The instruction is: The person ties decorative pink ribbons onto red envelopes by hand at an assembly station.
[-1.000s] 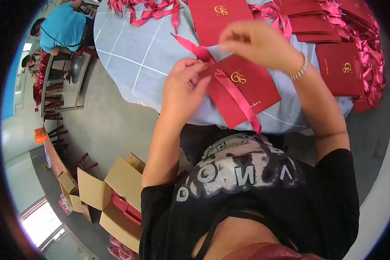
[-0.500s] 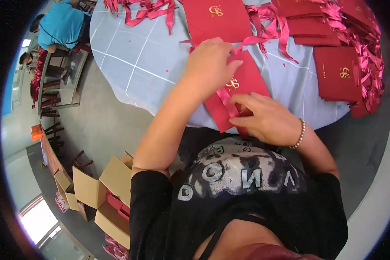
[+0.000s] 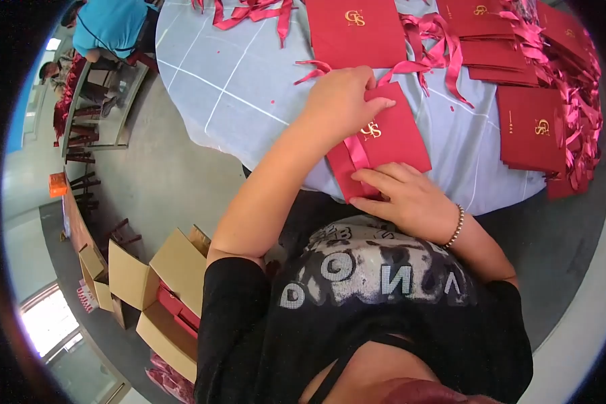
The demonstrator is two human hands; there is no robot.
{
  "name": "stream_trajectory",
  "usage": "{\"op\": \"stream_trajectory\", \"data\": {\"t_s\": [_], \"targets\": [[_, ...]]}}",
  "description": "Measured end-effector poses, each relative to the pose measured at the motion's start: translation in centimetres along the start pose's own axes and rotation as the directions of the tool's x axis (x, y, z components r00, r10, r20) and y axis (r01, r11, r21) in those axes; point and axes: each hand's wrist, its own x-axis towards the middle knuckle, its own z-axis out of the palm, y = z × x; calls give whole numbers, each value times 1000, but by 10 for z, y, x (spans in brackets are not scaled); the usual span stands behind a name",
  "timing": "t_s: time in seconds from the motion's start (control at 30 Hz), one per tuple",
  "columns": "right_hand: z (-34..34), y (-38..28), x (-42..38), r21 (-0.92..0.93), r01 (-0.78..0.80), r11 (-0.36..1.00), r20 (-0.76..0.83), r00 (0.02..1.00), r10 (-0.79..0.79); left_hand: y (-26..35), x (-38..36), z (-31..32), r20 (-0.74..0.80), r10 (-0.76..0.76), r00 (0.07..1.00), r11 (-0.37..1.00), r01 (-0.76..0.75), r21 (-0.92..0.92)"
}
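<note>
A flat red gift bag [image 3: 402, 138] with a gold monogram lies tilted on the cloth-covered table in front of me. A pink ribbon [image 3: 357, 152] crosses its left part. At the bag's upper left edge is my left hand [image 3: 343, 104], fingers curled down and thumb stretched over the bag; its fingertips are partly hidden. My right hand [image 3: 407, 198], with a beaded bracelet at the wrist, holds the lower edge, index finger and thumb near the ribbon's lower end. Beyond my left hand lies a larger red bag [image 3: 357, 34] with loose pink ribbons [image 3: 438, 50] beside it.
Stacks of red bags [image 3: 532, 128] with tangled ribbons line the table's right side. An open cardboard box [image 3: 172, 283] holding red items stands on the floor at left. A person in a blue shirt [image 3: 111, 27] sits at another table in the far left.
My right hand's fingers have come down onto the lower part of the bag, and the ribbon lies flatter. My left hand stays at the upper edge. The whole view has shifted slightly.
</note>
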Motion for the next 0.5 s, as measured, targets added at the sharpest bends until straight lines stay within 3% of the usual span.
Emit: {"op": "stream_trajectory", "data": {"t_s": [0.17,0.27,0.3,0.37,0.4,0.5], "targets": [[1,5,2,-46,61,997,26,998,-60,-4,0,5,-24,4,1000,1000,-4,-7],[17,11,1,78,37,996,-39,999,-34,-6,-3,8,-65,10,998,1000,-11,-16],[14,5,2,333,-67,941,-69,993,95,-7,-3,9,-61,-7,998,999,4,-35],[4,-8,4,759,-205,619,-37,935,354,-8,-4,9,-51,-33,998,997,29,-68],[4,-7,1,857,-255,448,34,896,444,-9,-4,10,-60,-35,998,995,29,-94],[-12,-2,2,947,-112,302,-51,873,485,-13,-3,12,-58,-40,997,984,29,-176]]}}
